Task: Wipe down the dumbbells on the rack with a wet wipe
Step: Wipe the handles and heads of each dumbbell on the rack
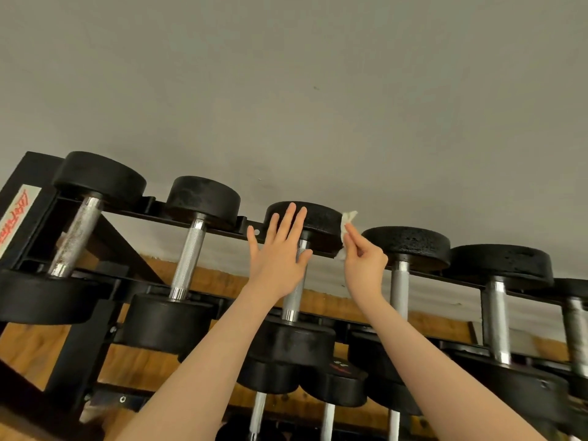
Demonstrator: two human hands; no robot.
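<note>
I see a black rack (79, 316) with a row of dumbbells along its top shelf, and more dumbbells on the shelf below. My left hand (280, 249) is flat and wide open, with its fingers straight and spread. It rests on the third dumbbell (305, 218) from the left end of the top shelf, over the far black head and the top of the silver handle (294, 297). It holds nothing. My right hand (362, 259) is just beside it, on the right side of that same black head. Its fingertips pinch a small white wet wipe (346, 230), and the other fingers are curled in. The wipe is crumpled and touches the right edge of the far head of the third dumbbell. The next dumbbell (405, 246) sits just to the right of my right hand. At the left end of the rack there is a white label (17, 218) with red letters. A grey wall (286, 90) is behind the rack.
</note>
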